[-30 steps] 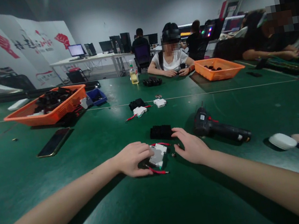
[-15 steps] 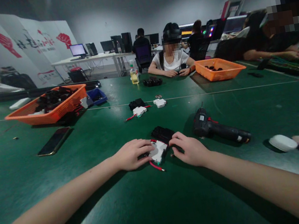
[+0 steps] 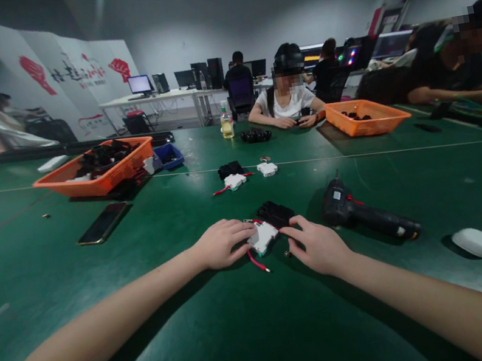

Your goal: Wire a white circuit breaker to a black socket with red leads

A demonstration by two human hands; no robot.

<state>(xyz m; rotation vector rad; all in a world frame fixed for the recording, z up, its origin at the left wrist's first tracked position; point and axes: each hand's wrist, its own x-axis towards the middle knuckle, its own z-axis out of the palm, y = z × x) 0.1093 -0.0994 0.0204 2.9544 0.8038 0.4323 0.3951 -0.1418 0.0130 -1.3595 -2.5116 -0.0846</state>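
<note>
A white plastic housing [image 3: 265, 238] with red wires, shaped like a small circuit breaker, lies flat on the green table in front of me. My left hand [image 3: 228, 243] grips its left side, with the fingers over the top. Just to the right is my right hand [image 3: 319, 244], thumb and index finger apart. That index fingertip is at the housing's right edge; whether it touches cannot be made out. A small metal piece [image 3: 287, 253] lies below the right fingertips. Directly behind the housing sits a black plastic part [image 3: 276, 213].
A black power screwdriver [image 3: 366, 212] lies to the right, near a white oval case [image 3: 477, 242]. On the left are a phone [image 3: 104, 223] and an orange basket [image 3: 103, 184] of black parts. Farther off are another white housing [image 3: 235, 181] and a second orange basket [image 3: 368, 126]. A person [image 3: 285, 96] sits opposite.
The camera view has turned slightly left, so everything appears farther right. My right index finger has straightened toward the housing's edge. My left hand stays on the housing.
</note>
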